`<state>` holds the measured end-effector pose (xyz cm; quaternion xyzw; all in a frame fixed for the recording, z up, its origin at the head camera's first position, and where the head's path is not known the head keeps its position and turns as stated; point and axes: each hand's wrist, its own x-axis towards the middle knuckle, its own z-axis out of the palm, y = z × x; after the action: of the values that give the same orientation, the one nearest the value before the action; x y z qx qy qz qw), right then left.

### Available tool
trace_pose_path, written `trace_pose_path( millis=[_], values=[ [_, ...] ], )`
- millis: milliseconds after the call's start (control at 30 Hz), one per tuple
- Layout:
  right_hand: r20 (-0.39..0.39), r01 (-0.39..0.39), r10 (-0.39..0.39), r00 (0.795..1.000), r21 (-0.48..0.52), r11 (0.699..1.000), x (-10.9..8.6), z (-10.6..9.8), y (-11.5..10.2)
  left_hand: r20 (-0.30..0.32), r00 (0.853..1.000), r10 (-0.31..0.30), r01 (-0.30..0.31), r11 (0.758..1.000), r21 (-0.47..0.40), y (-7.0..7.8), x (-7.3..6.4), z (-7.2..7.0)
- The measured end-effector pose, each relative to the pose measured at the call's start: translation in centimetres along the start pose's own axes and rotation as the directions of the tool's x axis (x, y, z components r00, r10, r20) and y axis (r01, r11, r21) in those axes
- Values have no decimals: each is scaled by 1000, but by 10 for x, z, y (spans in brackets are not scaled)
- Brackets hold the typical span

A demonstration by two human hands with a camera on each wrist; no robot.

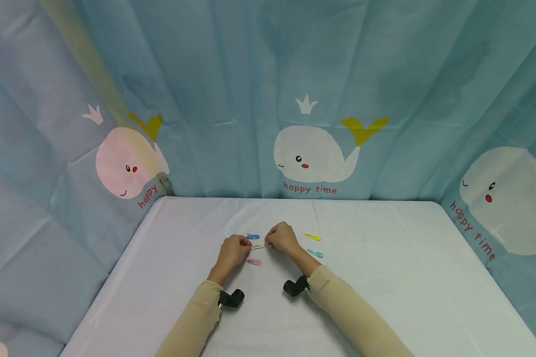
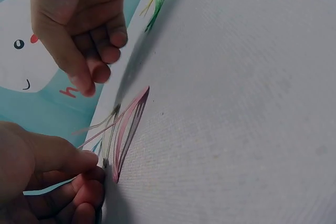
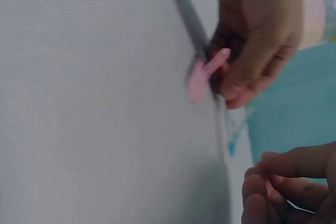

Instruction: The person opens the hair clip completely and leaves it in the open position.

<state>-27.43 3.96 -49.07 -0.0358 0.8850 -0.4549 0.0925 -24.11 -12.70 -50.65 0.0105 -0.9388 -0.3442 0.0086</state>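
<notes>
A whitish snap hair clip (image 1: 258,247) lies between my two hands, its prongs sprung apart. My left hand (image 1: 234,248) pinches its left end between thumb and fingertips, which partly cover that end in the left wrist view. Close to the clip's other end, my right hand (image 1: 282,237) hovers with loosely curled fingers and nothing visible in them. A pink hair clip (image 1: 254,262) sits on the near side of the left fingertips, also sprung apart in the left wrist view (image 2: 123,135). Beyond the whitish clip is a blue hair clip (image 1: 253,236).
Right of my right hand lie a yellow hair clip (image 1: 312,236) and a teal hair clip (image 1: 315,253). All rest on a white-covered table (image 1: 384,277). A blue curtain (image 1: 232,99) printed with whales stands behind the far edge and along both sides.
</notes>
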Motion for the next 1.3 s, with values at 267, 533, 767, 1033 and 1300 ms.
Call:
trace_pose_path(
  millis=[267, 533, 767, 1033, 1300],
  values=[
    [3, 28, -28, 1000, 35, 999, -5, -26, -2, -105, 992, 66, -70, 997, -29, 11, -5, -2],
    [-14, 43, -42, 999, 65, 997, -13, -44, 5, -131, 985, 110, -121, 989, -81, 32, -10, 2],
    [-37, 62, -60, 998, 51, 997, -21, -53, 13, -79, 988, 133, -141, 985, -99, 49, -14, 16],
    [-59, 33, -32, 998, 31, 999, -30, -62, 22, -9, 990, 141, -141, 983, -120, 59, -14, 30],
    [-68, 1, -1, 998, 1, 1000, -35, -68, 35, 27, 989, 148, -145, 985, -96, 61, -17, 42]
  ],
)
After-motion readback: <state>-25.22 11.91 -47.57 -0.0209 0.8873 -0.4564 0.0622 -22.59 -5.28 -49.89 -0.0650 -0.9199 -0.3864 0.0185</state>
